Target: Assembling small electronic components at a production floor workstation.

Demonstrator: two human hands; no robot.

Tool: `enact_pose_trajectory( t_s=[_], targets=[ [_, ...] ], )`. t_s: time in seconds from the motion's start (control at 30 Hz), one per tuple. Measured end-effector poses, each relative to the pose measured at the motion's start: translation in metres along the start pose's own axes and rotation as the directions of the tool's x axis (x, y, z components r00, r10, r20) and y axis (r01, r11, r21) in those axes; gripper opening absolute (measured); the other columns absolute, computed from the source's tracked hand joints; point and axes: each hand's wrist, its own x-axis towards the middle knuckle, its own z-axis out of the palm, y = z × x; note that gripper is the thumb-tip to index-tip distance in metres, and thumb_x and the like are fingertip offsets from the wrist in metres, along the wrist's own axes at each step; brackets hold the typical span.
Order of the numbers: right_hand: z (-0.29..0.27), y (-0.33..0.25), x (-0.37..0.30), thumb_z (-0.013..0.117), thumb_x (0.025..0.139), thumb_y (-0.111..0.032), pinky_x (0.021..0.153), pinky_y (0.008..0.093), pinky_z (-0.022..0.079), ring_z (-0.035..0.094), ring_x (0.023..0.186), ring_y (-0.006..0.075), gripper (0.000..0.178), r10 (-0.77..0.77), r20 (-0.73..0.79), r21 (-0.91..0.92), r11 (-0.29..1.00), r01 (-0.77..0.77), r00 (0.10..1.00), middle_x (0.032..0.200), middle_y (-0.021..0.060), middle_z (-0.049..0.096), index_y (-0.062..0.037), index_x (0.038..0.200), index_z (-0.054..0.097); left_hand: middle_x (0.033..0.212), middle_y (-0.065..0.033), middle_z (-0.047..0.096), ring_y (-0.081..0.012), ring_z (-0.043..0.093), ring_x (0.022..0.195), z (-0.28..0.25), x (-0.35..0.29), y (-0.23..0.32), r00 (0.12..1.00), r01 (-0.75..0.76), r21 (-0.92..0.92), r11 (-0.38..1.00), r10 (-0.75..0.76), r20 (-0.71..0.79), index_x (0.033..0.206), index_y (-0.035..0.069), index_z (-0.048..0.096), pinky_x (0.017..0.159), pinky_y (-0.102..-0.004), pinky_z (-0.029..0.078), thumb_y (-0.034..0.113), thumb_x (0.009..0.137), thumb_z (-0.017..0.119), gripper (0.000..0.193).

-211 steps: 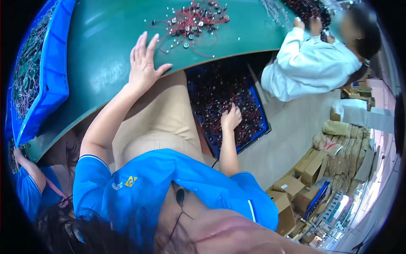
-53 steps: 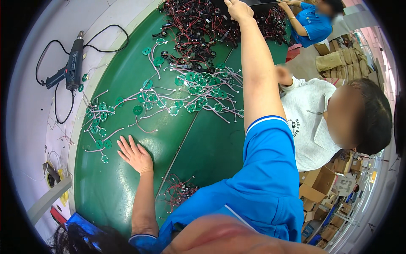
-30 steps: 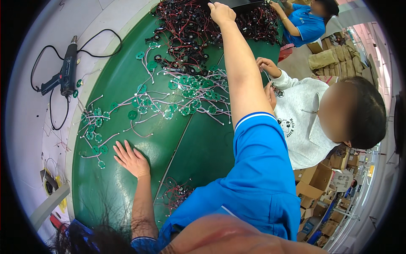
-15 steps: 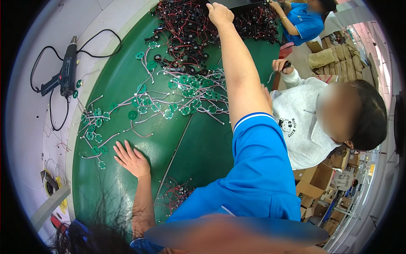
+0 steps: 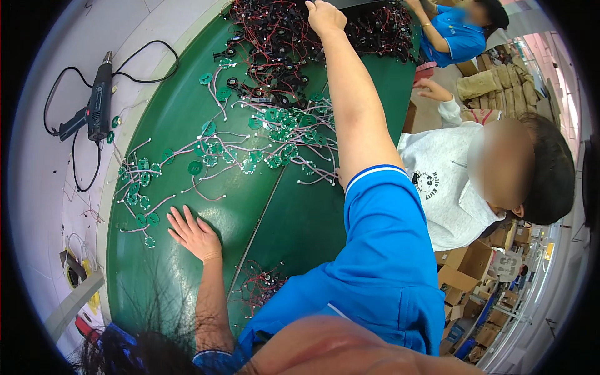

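My left hand (image 5: 195, 234) lies flat on the green tabletop (image 5: 187, 281), fingers spread and nothing in them. Nearest to it are round green circuit boards (image 5: 147, 220) with pale wire leads. My right arm stretches to the far side, where my right hand (image 5: 327, 19) is closed at the edge of a black tray (image 5: 355, 7), cut off by the picture's top. Around that hand lies a heap of black parts with red wires (image 5: 269, 44). More circuit boards (image 5: 284, 134) lie tangled below the heap, left of my right arm.
A heat gun (image 5: 100, 103) with a black cord rests on the white ledge at left. A person in a grey sweatshirt (image 5: 437, 187) stands close at right; another in blue (image 5: 453, 37) works farther off. Thin red wires (image 5: 259, 284) lie near me. Cardboard boxes (image 5: 462, 269) stand behind.
The grey-sleeved person's raised hand has moved outward, and the dark object it held no longer shows. Their other hand now shows at my right arm's left edge. The black tray shows less; my hands stay put.
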Motion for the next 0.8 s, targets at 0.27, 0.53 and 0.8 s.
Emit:
enact_pose_trajectory(
  t_s=[0.27,0.53,0.8],
  targets=[
    [0.017,0.005,0.006,0.037,0.095,-0.046,0.076,0.0414,0.049,0.064,0.088,0.0311,0.046,-0.029,-0.062,-0.033,0.999,0.027,0.998,0.098,0.0087,0.068,-0.0108,0.096,0.067,0.151,-0.0105,0.029,-0.0311,0.024,0.141,-0.001,-0.001,-0.001,1.0,0.005,-0.01,1.0,-0.005,0.003,0.136,0.012,0.043,0.115,-0.0477,0.017,0.007,0.083,0.051,0.054],
    [0.022,0.006,0.012,0.046,0.093,-0.039,0.075,0.0429,0.05,0.064,0.088,0.0331,0.035,0.0,0.037,-0.057,0.998,0.002,0.999,0.101,0.0115,0.066,-0.0096,0.102,0.063,0.151,-0.0114,0.029,-0.0318,0.024,0.141,-0.001,-0.002,-0.003,1.0,0.009,-0.028,1.0,-0.008,0.002,0.137,0.012,0.042,0.114,-0.0485,0.017,0.007,0.083,0.051,0.055],
    [0.025,0.026,0.019,0.05,0.092,-0.034,0.077,0.045,0.049,0.062,0.086,0.0382,0.031,-0.062,-0.31,0.11,0.989,0.1,0.949,0.104,0.0158,0.06,-0.0086,0.105,0.062,0.152,-0.0116,0.028,-0.032,0.024,0.141,0.0,-0.001,-0.004,1.0,0.01,-0.032,0.999,-0.009,0.01,0.137,0.013,0.041,0.115,-0.0489,0.016,0.007,0.082,0.051,0.056]
  ],
)
